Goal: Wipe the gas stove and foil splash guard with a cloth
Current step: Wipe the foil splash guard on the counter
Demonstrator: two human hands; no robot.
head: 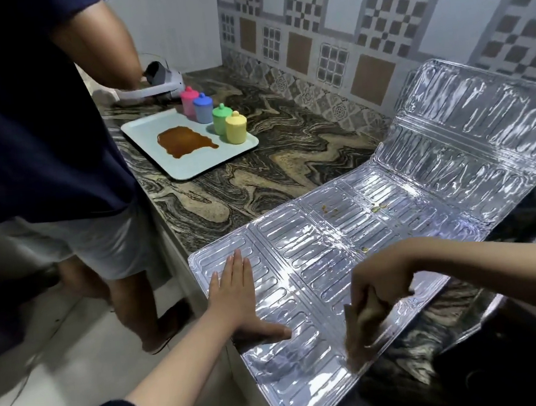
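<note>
A silver foil splash guard [345, 241] lies unfolded on the marbled counter, its far panels bent up against the tiled wall. Small brown and yellow spots dot its middle panels. My left hand [236, 291] presses flat on the near left panel, fingers straight. My right hand [379, 283] grips a brown cloth [364, 327] that touches the guard's near right edge; the cloth looks blurred. The black gas stove [511, 359] shows only partly at the lower right.
A pale tray [141, 130] with a brown spill carries pink, blue, green and yellow lidded jars [236, 127] at the counter's back left. Another person [23, 128] stands at the left and holds a grey headset [159, 79] there. The counter edge runs beside the floor.
</note>
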